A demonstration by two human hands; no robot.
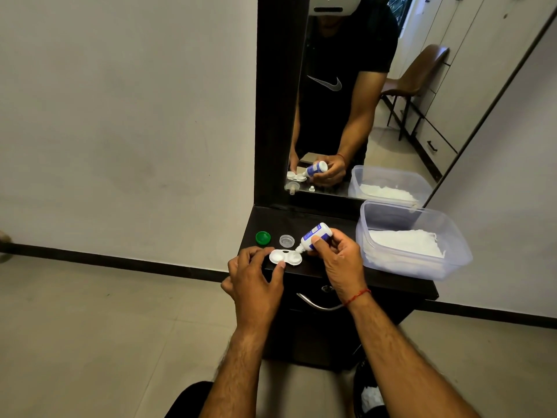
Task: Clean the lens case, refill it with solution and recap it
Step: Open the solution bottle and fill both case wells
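The only mark that reads clearly is a pale swoosh logo [327, 82], a sportswear brand sign with no lettering beside it. It stands on the chest of the black short-sleeved T-shirt [346, 49] reflected in the dark-framed wall mirror [271, 116], well above and beyond the right hand [339, 260]. The small white plastic squeeze bottle [316, 235] gripped in that hand's fingers carries a blue label with white print along its side, but the print is too small and blurred to read
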